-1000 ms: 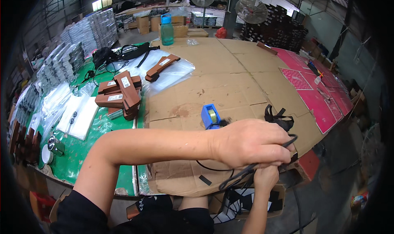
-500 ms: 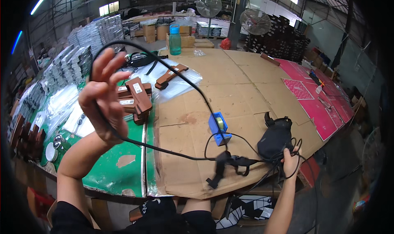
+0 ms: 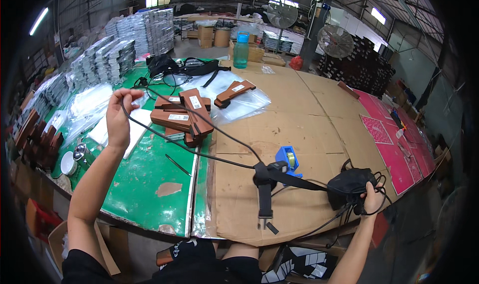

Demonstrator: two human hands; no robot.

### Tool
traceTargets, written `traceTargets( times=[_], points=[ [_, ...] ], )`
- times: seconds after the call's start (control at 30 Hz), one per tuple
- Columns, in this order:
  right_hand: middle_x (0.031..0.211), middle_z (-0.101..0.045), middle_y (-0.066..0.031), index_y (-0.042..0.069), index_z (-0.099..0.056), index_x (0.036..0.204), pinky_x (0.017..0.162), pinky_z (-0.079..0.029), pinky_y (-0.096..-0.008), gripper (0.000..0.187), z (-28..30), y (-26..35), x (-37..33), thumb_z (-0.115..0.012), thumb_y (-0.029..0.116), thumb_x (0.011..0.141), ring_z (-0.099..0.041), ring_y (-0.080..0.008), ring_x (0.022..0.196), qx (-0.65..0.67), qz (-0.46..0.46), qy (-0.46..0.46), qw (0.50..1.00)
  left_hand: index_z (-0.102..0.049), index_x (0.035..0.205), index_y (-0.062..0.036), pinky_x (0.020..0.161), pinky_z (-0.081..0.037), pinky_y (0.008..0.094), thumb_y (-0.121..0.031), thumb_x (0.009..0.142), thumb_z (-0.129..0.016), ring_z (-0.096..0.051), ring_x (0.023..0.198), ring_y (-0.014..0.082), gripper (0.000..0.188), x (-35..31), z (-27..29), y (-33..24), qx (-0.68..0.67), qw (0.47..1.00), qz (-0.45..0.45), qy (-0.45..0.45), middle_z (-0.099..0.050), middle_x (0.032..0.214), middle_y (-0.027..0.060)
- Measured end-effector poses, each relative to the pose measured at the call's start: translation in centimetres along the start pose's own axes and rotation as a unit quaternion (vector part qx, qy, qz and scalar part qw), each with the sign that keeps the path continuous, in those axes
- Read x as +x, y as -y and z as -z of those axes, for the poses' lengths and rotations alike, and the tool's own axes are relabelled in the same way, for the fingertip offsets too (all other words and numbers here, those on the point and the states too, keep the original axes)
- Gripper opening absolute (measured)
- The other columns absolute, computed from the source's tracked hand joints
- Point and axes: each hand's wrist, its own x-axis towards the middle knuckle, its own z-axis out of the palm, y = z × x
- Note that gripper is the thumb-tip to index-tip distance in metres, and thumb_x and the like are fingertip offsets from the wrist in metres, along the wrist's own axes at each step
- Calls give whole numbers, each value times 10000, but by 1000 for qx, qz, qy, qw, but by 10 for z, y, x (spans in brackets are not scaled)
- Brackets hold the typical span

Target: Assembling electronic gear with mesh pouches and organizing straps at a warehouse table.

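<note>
My left hand [image 3: 119, 124] is raised over the green part of the table, its fingers closed on a loop of black cable [image 3: 199, 153]. From there the cable runs to a black strap [image 3: 302, 182] with a buckle, hanging over the cardboard. At the right, my right hand [image 3: 371, 199] grips a black pouch [image 3: 347, 187] and several coils of cable beside it. Behind the cable, a blue tape dispenser [image 3: 288, 160] with a roll of tape stands on the cardboard. Brown wooden pieces [image 3: 184, 115] with white labels are stacked near my left hand.
Cardboard [image 3: 294, 117] covers the table's middle, with a pink-red sheet [image 3: 394, 134] at the right. A teal bottle [image 3: 240, 52], a second black bag with straps [image 3: 164, 66] and plastic sheets [image 3: 244, 102] lie farther back. A metal can [image 3: 82, 153] stands at the left.
The wide cable loop has become narrower, and my left fingers have gone from spread to closed on it. The view has swung left. My right hand still grips the pouch.
</note>
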Motion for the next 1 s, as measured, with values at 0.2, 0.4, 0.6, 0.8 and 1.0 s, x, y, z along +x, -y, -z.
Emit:
traceTargets(
  times=[0.2,0.4,0.6,0.8,1.0],
  points=[
    [704,-490,-27,47,-461,912,461,-425,-233,209,-8,-13,-21,-641,124,840,-500,-109,487,-41,-27,14,999,-576,929,-6,808,-478,313,126,787,-406,-620,949,230,258,-55,22,30,246,933,10,263,-667,1032,129],
    [707,-519,-34,30,-479,911,470,-430,-241,167,11,-7,-40,-618,93,844,-500,-117,486,0,-89,33,996,-674,1002,-89,847,-491,387,19,757,-465,-631,950,310,339,-76,27,48,547,637,188,509,-671,1016,149],
    [663,-514,-33,31,-481,906,470,-426,-249,122,13,-6,-60,-587,72,861,-502,-121,499,26,-125,26,991,-667,1002,-98,794,-482,445,-79,778,-494,-624,883,341,284,-71,31,33,587,657,178,438,-662,890,165],
    [734,-536,-37,22,-515,948,479,-445,-239,153,16,-13,-69,-620,64,845,-503,-110,526,17,-119,18,993,-591,1034,-72,803,-484,417,-80,799,-569,-596,923,326,236,-88,-98,-49,332,847,-77,409,-604,953,133],
    [711,-525,-30,18,-518,955,474,-444,-228,158,1,-4,-83,-616,65,839,-510,-99,548,2,-89,53,995,-547,1109,-31,850,-470,422,-165,832,-592,-574,998,332,311,-134,-210,-36,227,775,-123,577,-579,1019,154]
  ],
)
